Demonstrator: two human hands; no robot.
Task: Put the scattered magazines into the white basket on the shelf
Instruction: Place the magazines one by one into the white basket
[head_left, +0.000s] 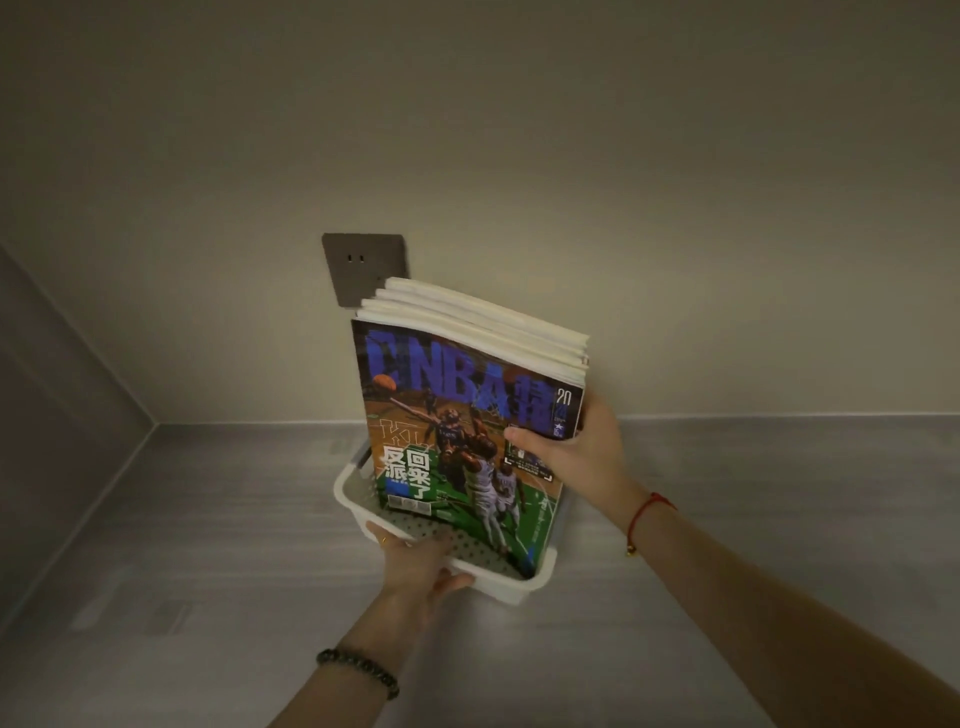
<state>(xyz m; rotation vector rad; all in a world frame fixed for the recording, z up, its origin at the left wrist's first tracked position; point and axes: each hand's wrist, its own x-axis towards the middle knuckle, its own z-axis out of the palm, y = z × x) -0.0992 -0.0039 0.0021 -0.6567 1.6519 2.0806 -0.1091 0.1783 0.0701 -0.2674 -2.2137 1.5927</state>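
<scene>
My right hand (574, 452) grips the magazines (462, 415) upright in the white basket (348, 488); my left hand (415, 566) clasps its near rim

Dim, warm light throughout; soft focus, with wide-angle bending at edges.

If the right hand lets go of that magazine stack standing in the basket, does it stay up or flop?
Probably tips: the magazine stack stands on edge, far taller than the white basket walls. Likely bends too, since the covers look soft. The right hand grips its side edge; the left hand holds the near rim, so the basket looks light and may slide.
</scene>
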